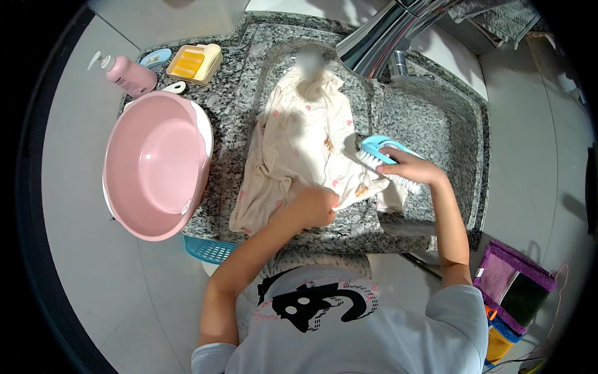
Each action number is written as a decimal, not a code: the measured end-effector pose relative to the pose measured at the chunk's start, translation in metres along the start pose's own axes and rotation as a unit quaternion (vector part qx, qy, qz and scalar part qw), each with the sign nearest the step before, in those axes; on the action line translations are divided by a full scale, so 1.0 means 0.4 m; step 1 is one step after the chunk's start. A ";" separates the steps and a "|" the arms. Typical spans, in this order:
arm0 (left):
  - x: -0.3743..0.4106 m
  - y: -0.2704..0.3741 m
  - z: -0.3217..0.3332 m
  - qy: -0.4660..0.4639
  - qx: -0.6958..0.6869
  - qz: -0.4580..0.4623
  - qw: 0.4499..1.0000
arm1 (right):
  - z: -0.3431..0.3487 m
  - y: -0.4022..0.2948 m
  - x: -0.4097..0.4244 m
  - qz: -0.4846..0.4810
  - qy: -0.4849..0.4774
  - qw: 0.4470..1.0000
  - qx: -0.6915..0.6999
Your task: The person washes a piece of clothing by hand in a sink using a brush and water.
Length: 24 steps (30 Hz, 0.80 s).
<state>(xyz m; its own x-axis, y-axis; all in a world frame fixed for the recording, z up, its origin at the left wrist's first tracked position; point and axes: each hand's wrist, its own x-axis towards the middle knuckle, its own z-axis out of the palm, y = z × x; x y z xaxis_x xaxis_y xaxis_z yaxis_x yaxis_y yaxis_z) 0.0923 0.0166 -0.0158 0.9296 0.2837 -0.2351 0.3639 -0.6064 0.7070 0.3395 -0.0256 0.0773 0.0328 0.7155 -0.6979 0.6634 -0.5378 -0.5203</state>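
A cream cloth garment (303, 140) with small pink hearts lies spread over the granite slab, its far end bunched. Brown stains mark it near its right side and by the near right corner. My left hand (317, 207) is closed on the garment's near edge. In my right hand (413, 168) is a blue scrubbing brush (373, 144) with white bristles, held by its handle over the garment's right edge, beside the sink basin. Whether the bristles touch the cloth I cannot tell. One piece of the garment hangs over the basin's left edge.
A pink plastic basin (156, 163) stands at the left. Behind it are a pink pump bottle (133, 77), a light blue brush (155, 58) and a soap box with a yellow bar (189, 64). A chrome faucet (373, 42) arches above the granite sink (430, 121).
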 end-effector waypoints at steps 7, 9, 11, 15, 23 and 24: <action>-0.036 0.027 0.073 0.057 0.016 -0.012 0.998 | 0.230 -0.024 0.206 -0.405 0.172 0.871 -0.217; -0.037 0.024 0.068 0.038 0.031 -0.031 0.998 | 0.188 -0.049 0.294 -0.301 0.176 0.910 -0.226; -0.034 0.050 0.036 -0.030 0.041 -0.064 0.997 | 0.093 -0.006 0.424 -0.200 0.238 0.906 -0.286; -0.033 0.033 0.043 -0.018 0.032 -0.064 0.997 | 0.131 -0.019 0.383 -0.308 0.255 0.875 -0.273; -0.035 0.050 0.047 -0.041 0.014 -0.080 0.996 | 0.005 -0.080 0.447 -0.315 0.287 0.855 -0.295; -0.036 0.051 0.038 -0.048 0.013 -0.076 0.996 | 0.024 -0.065 0.471 -0.275 0.254 0.879 -0.297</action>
<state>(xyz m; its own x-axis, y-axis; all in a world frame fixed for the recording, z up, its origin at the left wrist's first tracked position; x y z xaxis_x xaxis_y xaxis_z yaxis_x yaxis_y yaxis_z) 0.0873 -0.0111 -0.0083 0.8641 0.3021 -0.4025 0.5016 -0.5812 0.6407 0.3211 0.1189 -0.0452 -0.1855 0.9821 -0.0334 0.9514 0.1710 -0.2563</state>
